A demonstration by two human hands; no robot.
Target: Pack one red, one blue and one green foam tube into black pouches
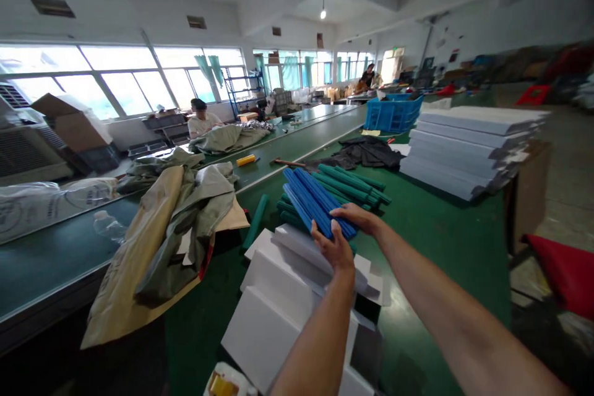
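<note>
A bundle of blue rods (310,198) lies at a slant over green rods (355,185) on the green table. My left hand (335,246) is closed on the near end of the blue bundle, its fingers along the lower side. From the right, my right hand (356,216) grips the same end, thumb and fingers against the rods. Beneath my forearms are folded white cardboard sheets (278,303). One separate green roll (256,221) rests to the left of the blue rods.
White sheets (464,148) are stacked high at the right, near a blue crate (393,113). Dark cloth (369,151) lies behind the rods. Grey-green fabric and brown paper (134,260) cover the left side. A person (202,120) sits across the table.
</note>
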